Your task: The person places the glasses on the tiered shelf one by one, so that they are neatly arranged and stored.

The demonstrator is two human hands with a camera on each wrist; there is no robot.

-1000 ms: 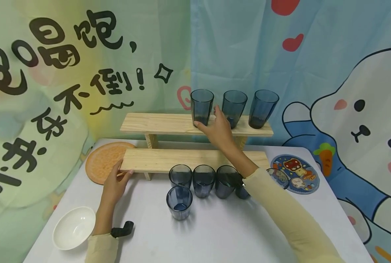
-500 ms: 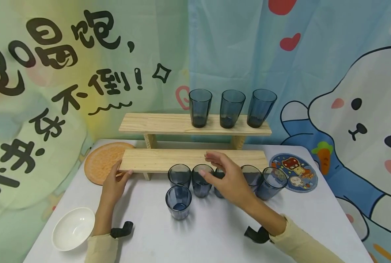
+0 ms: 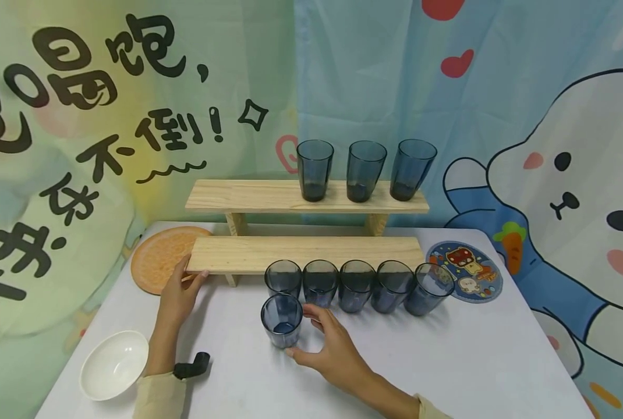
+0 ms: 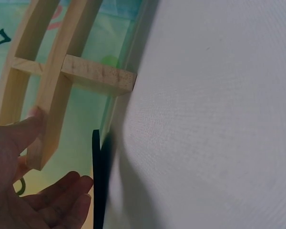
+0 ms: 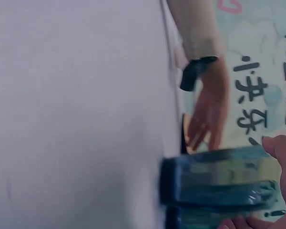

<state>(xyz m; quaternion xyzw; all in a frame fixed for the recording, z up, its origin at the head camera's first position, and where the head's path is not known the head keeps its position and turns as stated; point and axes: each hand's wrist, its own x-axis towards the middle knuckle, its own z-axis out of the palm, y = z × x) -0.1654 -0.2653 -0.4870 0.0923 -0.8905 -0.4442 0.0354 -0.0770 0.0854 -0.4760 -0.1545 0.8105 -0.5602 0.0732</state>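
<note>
The front blue tumbler (image 3: 282,333) stands upright on the white table (image 3: 238,361), on my side of the left end of the tumbler row (image 3: 356,288). It lies just left of my right hand (image 3: 337,354), the nearer one, its thumb and fingers parted; whether they touch I cannot tell. My left hand (image 3: 177,298) grips the left end of the lower wooden shelf (image 3: 238,251).

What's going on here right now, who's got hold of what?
A person's left hand grips the left end of the lower shelf. Their right hand is at the front glass, thumb and fingers around its side; whether it grips firmly is unclear. Three glasses stand on the upper shelf, and a row of five glasses stands on the table.
</note>
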